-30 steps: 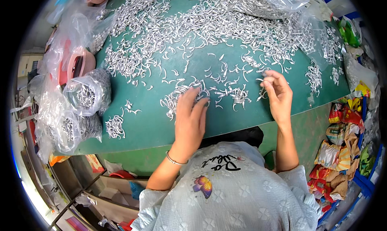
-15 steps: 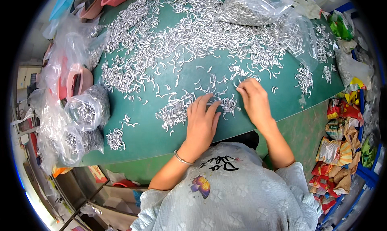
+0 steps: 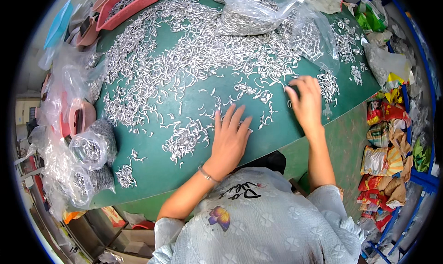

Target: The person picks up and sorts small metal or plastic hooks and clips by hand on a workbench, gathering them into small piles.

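Left hand (image 3: pixel 230 142), palm down over the green table (image 3: pixel 150 165), with fingers spread wide; a heap of curved silver pieces (image 3: pixel 186 139) lies just left of these fingers, and whether they touch any pieces beneath cannot be told. Right hand (image 3: pixel 308 105), fingers loosely bent, thumb near the fingertips; any grip is unclear. Beyond both hands' fingers: a broad scatter of like pieces (image 3: pixel 198 52) and a clear bag (image 3: pixel 249 22)

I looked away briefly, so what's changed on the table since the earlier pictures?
The left hand has moved right, off the near heap of silvery pieces. The right hand went left, then back right; whether it holds a piece is unclear. The filled plastic bags stayed put.
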